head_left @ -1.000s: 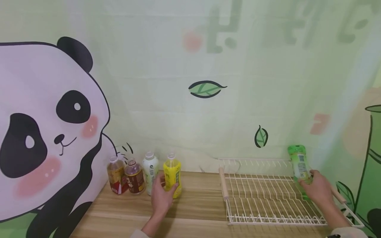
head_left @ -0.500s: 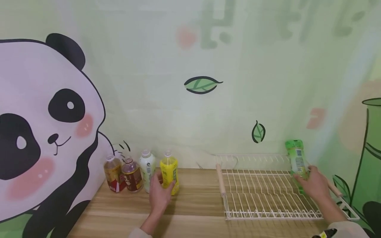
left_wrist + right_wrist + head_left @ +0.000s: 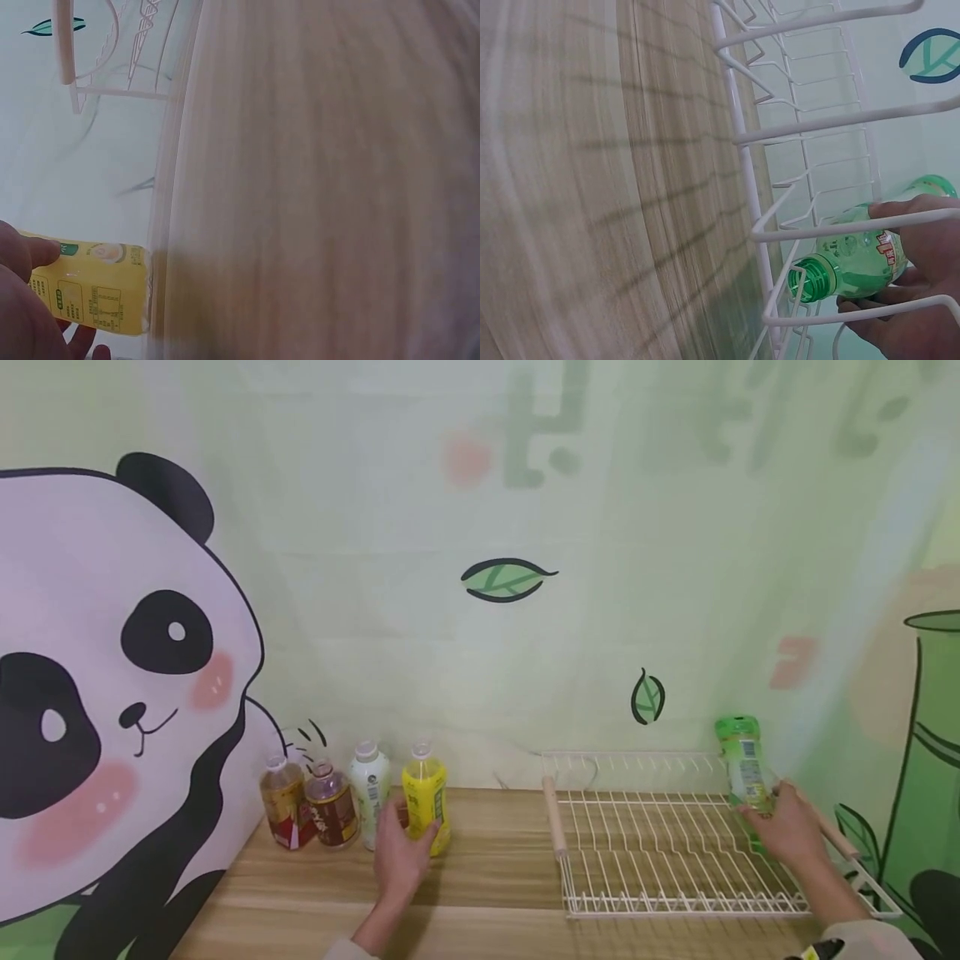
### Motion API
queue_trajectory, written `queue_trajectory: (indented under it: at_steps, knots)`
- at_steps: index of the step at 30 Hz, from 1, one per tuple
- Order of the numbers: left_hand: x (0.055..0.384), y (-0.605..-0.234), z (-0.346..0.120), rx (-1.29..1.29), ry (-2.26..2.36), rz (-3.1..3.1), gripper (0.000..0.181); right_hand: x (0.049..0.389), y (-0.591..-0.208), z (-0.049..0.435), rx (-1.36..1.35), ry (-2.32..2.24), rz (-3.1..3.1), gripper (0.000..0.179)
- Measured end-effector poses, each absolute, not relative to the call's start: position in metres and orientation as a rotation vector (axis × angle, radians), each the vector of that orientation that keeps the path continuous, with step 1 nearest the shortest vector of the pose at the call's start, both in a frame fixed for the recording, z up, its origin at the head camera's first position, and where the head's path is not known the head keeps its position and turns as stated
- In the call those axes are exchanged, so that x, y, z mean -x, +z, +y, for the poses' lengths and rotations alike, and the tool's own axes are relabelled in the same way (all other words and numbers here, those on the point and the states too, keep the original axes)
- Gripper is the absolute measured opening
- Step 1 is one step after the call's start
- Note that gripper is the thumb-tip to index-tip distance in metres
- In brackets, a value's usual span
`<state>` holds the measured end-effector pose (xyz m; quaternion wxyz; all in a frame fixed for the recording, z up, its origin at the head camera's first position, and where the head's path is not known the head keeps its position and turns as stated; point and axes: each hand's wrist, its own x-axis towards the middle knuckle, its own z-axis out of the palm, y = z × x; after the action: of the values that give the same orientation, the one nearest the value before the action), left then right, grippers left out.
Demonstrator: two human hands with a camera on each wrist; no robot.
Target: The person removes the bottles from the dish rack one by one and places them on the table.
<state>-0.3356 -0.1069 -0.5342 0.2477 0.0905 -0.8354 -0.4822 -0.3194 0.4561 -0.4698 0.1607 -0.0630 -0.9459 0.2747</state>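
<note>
My left hand (image 3: 401, 852) grips a yellow drink bottle (image 3: 425, 789) that stands upright at the right end of a row on the wooden tabletop. Thumb and fingers wrap its yellow label (image 3: 97, 289) in the left wrist view; whether the base touches the wood I cannot tell. At the right end of a white wire dish rack (image 3: 675, 914), my right hand (image 3: 798, 831) holds a green plastic bottle (image 3: 741, 756) upside down and tilted. The right wrist view shows its uncapped green neck (image 3: 814, 279) down among the rack's wires.
Left of the yellow bottle stand a white bottle (image 3: 371, 781), a dark red-brown bottle (image 3: 332, 810) and a brown and red bottle (image 3: 285, 806). Wooden handles (image 3: 553, 817) flank the rack. A panda-printed cloth (image 3: 502, 677) hangs close behind the table (image 3: 495, 877).
The head view has swung slightly right, so things appear a little further left. Both hands keep hold of their bottles, with no clear movement against the rack or table.
</note>
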Motion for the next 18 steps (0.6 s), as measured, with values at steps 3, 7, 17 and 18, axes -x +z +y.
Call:
queue_trajectory:
  at_steps: [3,7,17,18]
  knots:
    - [0.3356,-0.5333,-0.1073,-0.249,-1.297,-2.294,0.060,0.3186,-0.4667,0.4538,0.199,0.800,-2.717,0.080]
    - [0.3368,-0.5345,-0.1084,-0.257,-1.278,-2.316,0.063,0.3179,-0.4651,0.4519,0.231,0.816,-2.736,0.081]
    - [0.3387,-0.5364,-0.1096,-0.295,-1.346,-2.305,0.069,0.3188,-0.4664,0.4541,0.185,0.831,-2.729,0.083]
    - [0.3385,-0.5360,-0.1096,-0.291,-1.343,-2.302,0.070,0.3190,-0.4665,0.4542,0.179,0.838,-2.724,0.083]
